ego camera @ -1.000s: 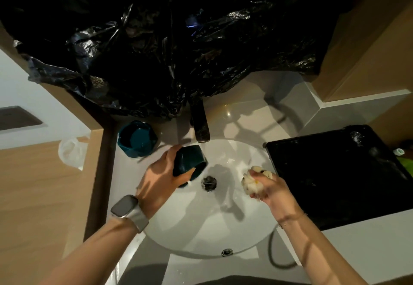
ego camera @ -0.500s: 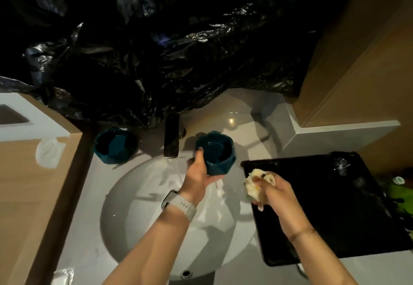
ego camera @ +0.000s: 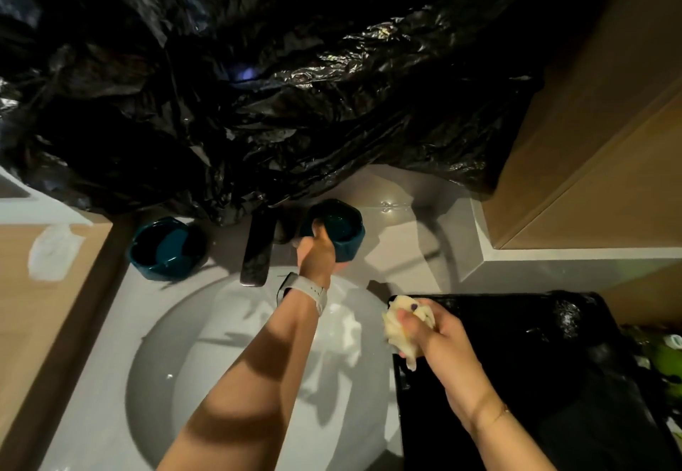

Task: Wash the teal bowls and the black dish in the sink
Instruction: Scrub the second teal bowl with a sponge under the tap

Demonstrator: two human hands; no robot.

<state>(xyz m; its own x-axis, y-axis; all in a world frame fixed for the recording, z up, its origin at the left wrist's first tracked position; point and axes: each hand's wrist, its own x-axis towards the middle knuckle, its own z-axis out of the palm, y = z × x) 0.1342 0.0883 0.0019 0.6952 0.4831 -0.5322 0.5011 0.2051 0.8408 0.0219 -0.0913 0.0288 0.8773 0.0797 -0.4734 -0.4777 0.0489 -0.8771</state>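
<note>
My left hand [ego camera: 316,253] grips a teal bowl [ego camera: 337,229] by its near rim, thumb hooked inside, holding it upright at the far right of the tap [ego camera: 258,249], behind the sink [ego camera: 236,341]. The bowl is faceted outside, glossy and dark teal inside. A second teal bowl [ego camera: 168,249] of the same faceted shape sits on the counter [ego camera: 99,360] to the left of the tap. My right hand [ego camera: 439,337] is curled round a pale, crumpled sponge [ego camera: 400,317] over the near left corner of the black dish [ego camera: 535,378], a flat glossy rectangle lying right of the sink
</note>
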